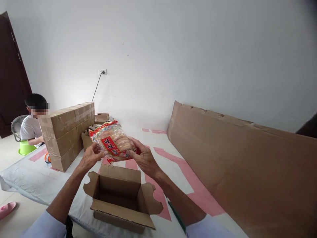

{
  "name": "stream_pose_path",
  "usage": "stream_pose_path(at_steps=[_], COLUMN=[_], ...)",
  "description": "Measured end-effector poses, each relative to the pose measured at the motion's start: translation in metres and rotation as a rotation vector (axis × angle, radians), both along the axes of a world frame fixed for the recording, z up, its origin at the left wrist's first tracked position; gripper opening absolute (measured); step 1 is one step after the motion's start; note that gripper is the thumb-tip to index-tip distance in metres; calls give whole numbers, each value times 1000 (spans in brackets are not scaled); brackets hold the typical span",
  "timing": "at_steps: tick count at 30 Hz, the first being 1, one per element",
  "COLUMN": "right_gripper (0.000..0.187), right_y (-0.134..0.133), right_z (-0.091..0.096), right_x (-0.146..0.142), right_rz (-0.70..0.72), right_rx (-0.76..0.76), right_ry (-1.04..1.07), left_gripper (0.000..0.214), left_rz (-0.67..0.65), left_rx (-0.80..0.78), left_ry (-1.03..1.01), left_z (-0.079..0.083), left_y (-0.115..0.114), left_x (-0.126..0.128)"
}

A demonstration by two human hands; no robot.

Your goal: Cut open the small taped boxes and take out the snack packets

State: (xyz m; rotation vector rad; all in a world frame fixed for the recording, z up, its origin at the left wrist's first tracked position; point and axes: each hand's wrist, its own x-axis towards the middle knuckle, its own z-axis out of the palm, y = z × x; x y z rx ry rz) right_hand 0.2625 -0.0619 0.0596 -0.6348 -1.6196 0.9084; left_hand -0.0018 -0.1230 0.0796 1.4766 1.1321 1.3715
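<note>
I hold a clear packet of rice crackers (114,142) with a red label in both hands, above an open cardboard box (122,198). My left hand (91,156) grips the packet's left edge. My right hand (143,157) grips its right end with the fingers wrapped round it. The box stands on the white and pink sheet (173,155) with all its flaps spread open, and its inside looks empty. Another red snack packet (97,129) lies behind the one I hold.
A stack of taped cardboard boxes (66,132) stands at the left, with a seated person (32,124) behind it beside a green tub (26,147). A long flat cardboard sheet (242,158) leans against the wall on the right. A pink slipper (7,209) lies on the floor.
</note>
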Motion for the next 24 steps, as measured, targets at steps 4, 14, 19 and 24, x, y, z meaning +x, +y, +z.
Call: stream_pose_path(at_steps=[4,14,19,24], right_gripper=[62,50,39,36], right_y=[9,22,50,91], right_z=[15,-5,18,16], right_x=[-13,-27,-58,-126], right_rz=[-23,101,-56,-143], right_rx=[8,-158,54,152], right_ry=[-77,-37,-517,-931], left_gripper=[77,67,71,64], left_rz=[105,138,364,407], left_rx=[-59,-84,-264,-410], left_ry=[-38,-66,-177,-206], left_z=[-2,-23,-55,-102], left_y=[1,12,40,61], left_x=[-3,-22,-56,-72])
